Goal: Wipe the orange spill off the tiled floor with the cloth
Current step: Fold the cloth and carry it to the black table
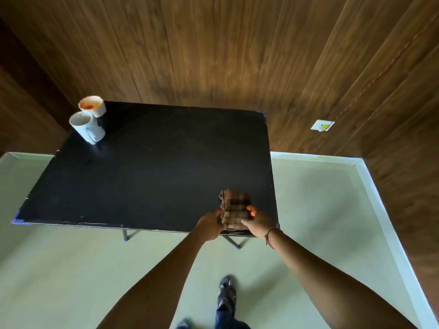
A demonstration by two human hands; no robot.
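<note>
both hands reach out over the near right corner of the black table (142,174), the left hand (210,224) and the right hand (257,223) each gripping a side of the folded checked cloth (235,207), which rests on the tabletop close to its front edge. two white cups stand touching at the far left corner, the far cup (92,106) stained orange inside and the near cup (86,129) pale inside. pale floor (320,210) lies under and around the table, with a sandalled foot (226,295) below the arms.
</note>
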